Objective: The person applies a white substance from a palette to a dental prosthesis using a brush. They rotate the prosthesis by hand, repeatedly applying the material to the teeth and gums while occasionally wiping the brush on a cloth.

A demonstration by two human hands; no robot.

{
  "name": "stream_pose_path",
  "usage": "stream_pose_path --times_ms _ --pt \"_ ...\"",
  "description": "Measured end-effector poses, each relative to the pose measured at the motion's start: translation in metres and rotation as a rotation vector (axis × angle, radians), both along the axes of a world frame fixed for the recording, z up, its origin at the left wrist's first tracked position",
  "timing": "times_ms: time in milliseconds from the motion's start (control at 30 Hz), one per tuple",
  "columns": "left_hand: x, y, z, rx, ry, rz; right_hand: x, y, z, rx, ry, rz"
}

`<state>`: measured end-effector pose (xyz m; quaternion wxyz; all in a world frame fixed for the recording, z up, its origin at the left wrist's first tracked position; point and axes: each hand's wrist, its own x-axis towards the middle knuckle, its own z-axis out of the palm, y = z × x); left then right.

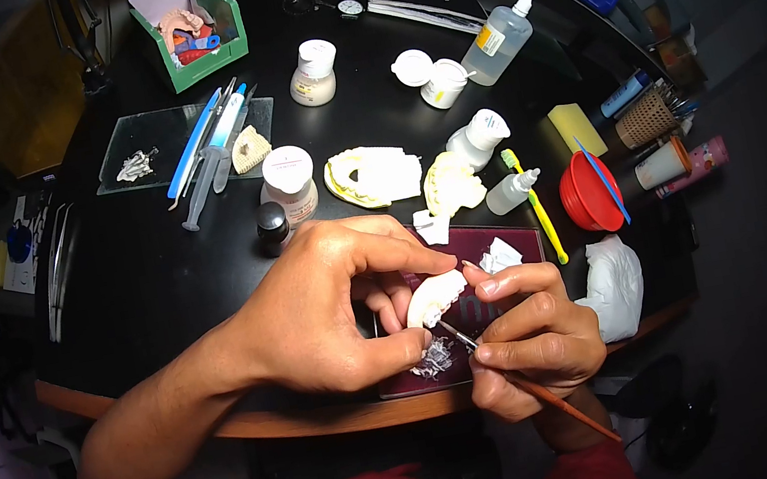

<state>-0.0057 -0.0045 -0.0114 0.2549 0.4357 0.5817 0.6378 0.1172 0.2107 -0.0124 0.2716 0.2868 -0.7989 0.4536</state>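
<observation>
My left hand (329, 304) pinches a small white dental arch model (432, 300) between thumb and fingers, with its row of teeth facing right. In my right hand (546, 329) is a fine brush (561, 405) with a reddish-brown wooden handle. Its tip is at the model's lower edge, close to my left thumb; whether it touches cannot be made out. Below them lies a dark red mat (520, 235) with a pile of pale shavings (433, 360). A crumpled white tissue (500, 254) rests on the mat beyond my right fingers.
Yellowish-white dental casts (454, 185) and a jar (289, 179) stand just beyond my hands. To the right are a toothbrush (542, 218), a red bowl (589, 195) and a white bundle (615, 287). Syringes (212, 156) lie on a glass slab (119, 142); a green bin (208, 69) is behind.
</observation>
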Motion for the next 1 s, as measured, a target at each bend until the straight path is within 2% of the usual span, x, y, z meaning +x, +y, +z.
stream_pose_path --times_ms 1000 --pt "0.0000 -0.0002 0.0018 -0.001 -0.034 -0.025 0.0002 0.0018 -0.0018 -0.023 0.020 0.004"
